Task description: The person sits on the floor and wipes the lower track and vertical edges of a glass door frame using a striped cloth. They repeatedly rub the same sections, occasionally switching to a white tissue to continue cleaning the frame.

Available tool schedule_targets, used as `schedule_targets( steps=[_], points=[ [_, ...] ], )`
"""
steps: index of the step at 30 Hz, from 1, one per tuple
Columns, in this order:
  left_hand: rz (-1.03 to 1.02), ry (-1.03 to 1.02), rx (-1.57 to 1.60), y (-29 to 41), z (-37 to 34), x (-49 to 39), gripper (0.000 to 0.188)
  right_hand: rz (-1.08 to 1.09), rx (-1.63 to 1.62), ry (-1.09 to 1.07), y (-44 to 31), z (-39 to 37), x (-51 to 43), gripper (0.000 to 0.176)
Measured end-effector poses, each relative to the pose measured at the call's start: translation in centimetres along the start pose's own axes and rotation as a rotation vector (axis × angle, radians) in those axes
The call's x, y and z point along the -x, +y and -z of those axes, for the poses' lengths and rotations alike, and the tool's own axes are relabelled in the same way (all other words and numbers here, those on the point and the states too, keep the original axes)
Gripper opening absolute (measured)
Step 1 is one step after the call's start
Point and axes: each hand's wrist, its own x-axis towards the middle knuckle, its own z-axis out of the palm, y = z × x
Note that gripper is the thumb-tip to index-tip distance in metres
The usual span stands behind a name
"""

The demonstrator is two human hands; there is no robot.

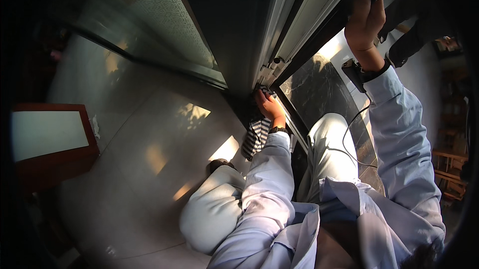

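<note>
My left hand (270, 107) is low at the foot of a door frame (278, 50), its fingers closed on a dark bunched part of a cloth. Below the hand hangs the cloth's black-and-white striped part (256, 138). Just above the fingers a metal fitting (272, 70) sits at the lower end of the pale frame profiles. My right hand (365, 25) is raised at the upper right against the dark edge of the frame; its fingertips are lost in shadow, so its grip cannot be told. A black device (353, 74) with a cable is near the right wrist.
A patterned glass panel (164, 18) stands at the upper left. A red-brown framed box or furniture piece (89, 134) is at the left. Dark marble flooring (318, 85) lies beyond the door track. Another person's dark shoe (397, 59) shows at the upper right, and wooden furniture (451, 171) at the far right.
</note>
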Motion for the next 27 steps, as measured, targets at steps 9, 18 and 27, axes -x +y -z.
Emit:
schedule_targets(
  steps=[9, 18, 27],
  points=[
    [0.345, -0.235, 0.010, -7.9, -4.1, -0.4, 0.056, 0.111, 0.117, 0.004, -0.5, -0.2, -0.5, 0.023],
    [0.403, -0.300, 0.133, -7.7, -3.0, -1.5, 0.061, 0.144, 0.128, -0.006, -1.6, -1.1, -0.6, 0.022],
    [0.331, 0.183, 0.076, -3.3, -1.7, 2.5, 0.037, 0.063, 0.111, -0.009, -2.9, -1.9, -0.5, 0.020]
  ],
)
